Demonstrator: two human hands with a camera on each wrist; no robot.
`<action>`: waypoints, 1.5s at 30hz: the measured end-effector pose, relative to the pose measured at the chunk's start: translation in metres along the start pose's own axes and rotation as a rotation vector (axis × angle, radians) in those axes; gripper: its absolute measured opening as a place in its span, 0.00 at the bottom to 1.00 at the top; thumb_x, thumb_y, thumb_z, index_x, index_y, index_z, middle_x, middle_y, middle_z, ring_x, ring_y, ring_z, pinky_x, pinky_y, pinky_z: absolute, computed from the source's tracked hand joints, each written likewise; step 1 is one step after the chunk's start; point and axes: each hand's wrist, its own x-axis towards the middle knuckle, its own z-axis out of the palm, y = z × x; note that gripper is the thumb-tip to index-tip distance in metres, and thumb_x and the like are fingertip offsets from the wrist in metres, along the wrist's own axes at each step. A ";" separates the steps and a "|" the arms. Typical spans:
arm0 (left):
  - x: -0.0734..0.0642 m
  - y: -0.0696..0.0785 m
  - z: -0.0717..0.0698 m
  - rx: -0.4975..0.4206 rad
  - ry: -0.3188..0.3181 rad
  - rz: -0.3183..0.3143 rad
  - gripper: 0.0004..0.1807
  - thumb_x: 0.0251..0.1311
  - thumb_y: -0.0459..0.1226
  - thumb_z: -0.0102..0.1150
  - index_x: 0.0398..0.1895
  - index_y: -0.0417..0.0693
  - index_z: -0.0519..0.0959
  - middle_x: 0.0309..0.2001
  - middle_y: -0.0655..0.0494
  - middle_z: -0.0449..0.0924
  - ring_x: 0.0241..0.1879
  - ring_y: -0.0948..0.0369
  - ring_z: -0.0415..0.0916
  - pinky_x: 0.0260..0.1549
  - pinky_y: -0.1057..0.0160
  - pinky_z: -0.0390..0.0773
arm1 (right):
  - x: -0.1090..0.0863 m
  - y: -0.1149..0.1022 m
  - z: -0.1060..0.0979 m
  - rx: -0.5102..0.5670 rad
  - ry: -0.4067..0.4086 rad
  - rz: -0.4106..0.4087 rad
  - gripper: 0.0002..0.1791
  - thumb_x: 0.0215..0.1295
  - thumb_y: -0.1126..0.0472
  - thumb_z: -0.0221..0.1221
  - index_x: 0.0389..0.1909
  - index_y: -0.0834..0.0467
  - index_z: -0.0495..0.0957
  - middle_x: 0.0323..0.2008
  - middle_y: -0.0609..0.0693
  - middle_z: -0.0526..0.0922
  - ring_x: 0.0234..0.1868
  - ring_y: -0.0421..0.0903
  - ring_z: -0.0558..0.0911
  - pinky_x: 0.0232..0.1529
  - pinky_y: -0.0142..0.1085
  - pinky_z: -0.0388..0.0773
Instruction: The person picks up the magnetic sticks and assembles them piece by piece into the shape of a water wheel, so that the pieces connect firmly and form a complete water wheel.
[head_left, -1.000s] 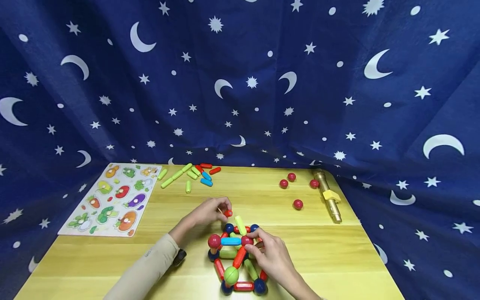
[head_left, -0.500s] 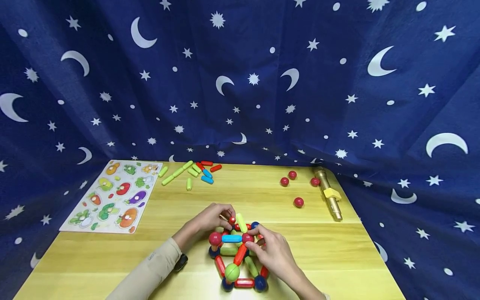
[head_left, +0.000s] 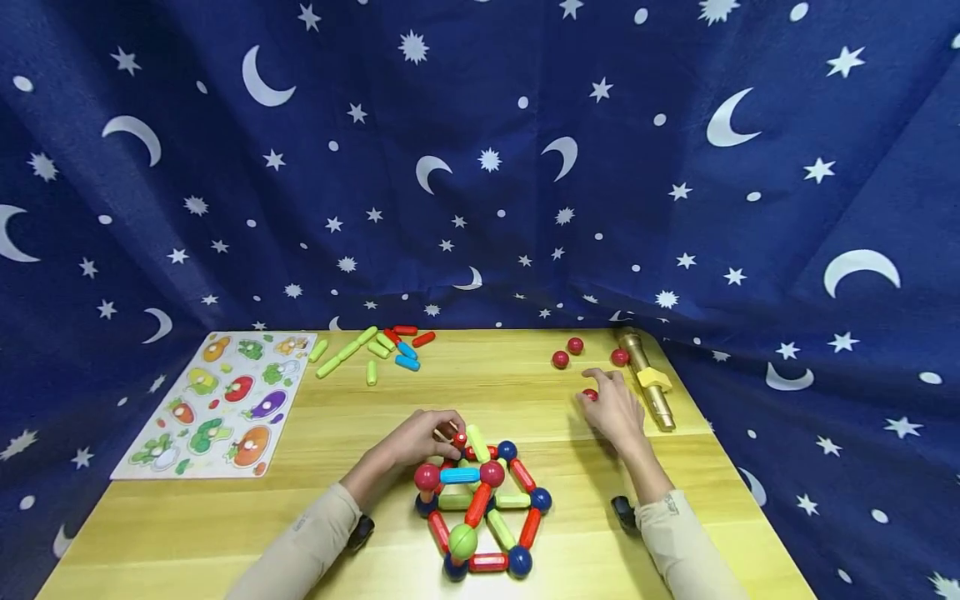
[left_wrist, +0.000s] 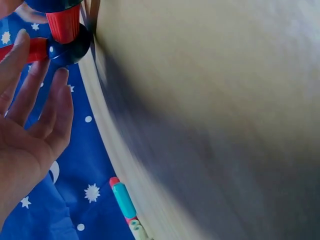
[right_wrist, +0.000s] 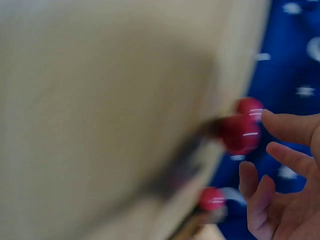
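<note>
In the head view, a frame of magnetic rods and balls stands at the front middle, with navy balls and red rods round its base. On top, a blue rod joins two red balls; a green ball sits at the front, and a yellow-green rod leans up behind. My left hand pinches a red rod at the frame's back left, where it meets a navy ball in the left wrist view. My right hand hovers, fingers spread, at a loose red ball.
Several yellow-green, red and blue rods lie at the back left beside a vegetable picture board. More red balls rest at the back right. A gold tube with a yellow block lies near the right edge. A starry cloth hangs behind.
My right hand has let go of the frame's upper red ball and moved right and back to a loose red ball. My left hand brought its red rod in to the frame's back-left corner.
</note>
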 end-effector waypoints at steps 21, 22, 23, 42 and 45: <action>-0.001 -0.006 0.004 0.031 0.031 0.001 0.12 0.52 0.38 0.72 0.40 0.53 0.83 0.36 0.60 0.86 0.39 0.63 0.82 0.42 0.62 0.79 | -0.022 -0.129 -0.008 0.356 -0.170 -0.402 0.23 0.55 0.52 0.69 0.53 0.48 0.79 0.43 0.48 0.85 0.14 0.35 0.69 0.17 0.30 0.67; -0.001 -0.006 0.005 0.033 0.031 0.007 0.12 0.52 0.38 0.72 0.40 0.52 0.83 0.36 0.60 0.86 0.39 0.64 0.82 0.42 0.63 0.79 | -0.024 -0.134 -0.007 0.371 -0.185 -0.421 0.21 0.56 0.52 0.69 0.51 0.47 0.79 0.42 0.48 0.85 0.14 0.35 0.69 0.16 0.29 0.66; -0.001 -0.007 0.005 0.037 0.030 0.011 0.12 0.52 0.38 0.72 0.40 0.52 0.83 0.36 0.60 0.86 0.39 0.64 0.82 0.42 0.63 0.79 | -0.026 -0.139 -0.007 0.373 -0.204 -0.434 0.19 0.57 0.52 0.69 0.49 0.47 0.79 0.41 0.47 0.85 0.14 0.35 0.69 0.17 0.29 0.67; -0.002 -0.009 0.000 0.052 0.020 -0.031 0.15 0.51 0.38 0.72 0.44 0.54 0.83 0.32 0.62 0.87 0.37 0.68 0.82 0.44 0.64 0.77 | -0.035 -0.167 0.006 0.100 -0.408 -0.401 0.14 0.58 0.47 0.66 0.42 0.49 0.82 0.33 0.46 0.86 0.24 0.39 0.76 0.21 0.34 0.69; -0.002 -0.011 0.000 0.058 0.024 -0.031 0.15 0.52 0.39 0.71 0.44 0.53 0.83 0.34 0.62 0.88 0.38 0.69 0.82 0.45 0.65 0.76 | -0.035 -0.168 0.009 0.085 -0.434 -0.404 0.13 0.57 0.48 0.66 0.41 0.48 0.82 0.30 0.46 0.86 0.22 0.40 0.75 0.20 0.35 0.68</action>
